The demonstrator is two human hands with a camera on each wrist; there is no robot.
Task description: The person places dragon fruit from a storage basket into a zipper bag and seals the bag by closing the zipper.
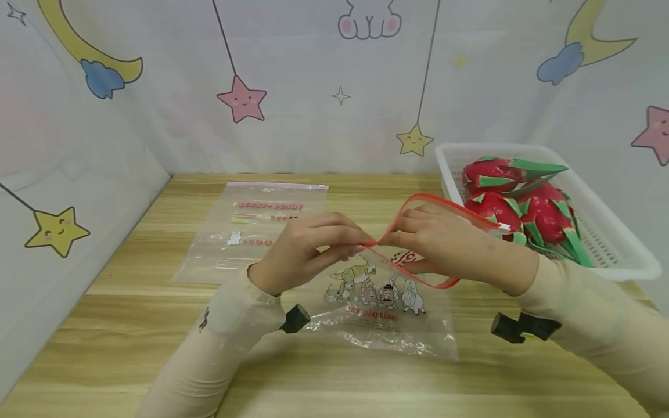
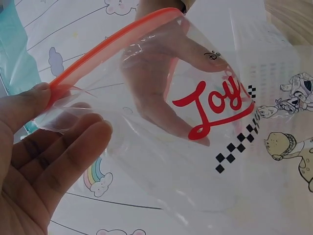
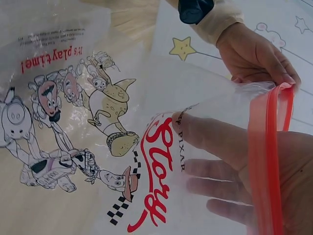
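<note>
A clear zip bag (image 1: 373, 331) with a red zip edge and printed cartoon figures hangs upright-tilted over the table, its mouth spread wide. My left hand (image 1: 308, 247) pinches one end of the red edge between thumb and fingers. Through the mouth reaches my right hand (image 1: 449, 241); its fingers show through the clear film in the right wrist view, extended and spread apart, touching or close to the inside. A white zip slider (image 1: 504, 227) sits at the other end of the edge, by the right wrist.
Another clear bag (image 1: 206, 244) with a pale pink zip lies flat at the back left. At the right stands a white plastic basket (image 1: 622, 244) holding several red dragon fruits (image 1: 546, 215) with green scales. A wood-grain table (image 1: 130, 325) meets a printed cloth backdrop (image 1: 313, 139).
</note>
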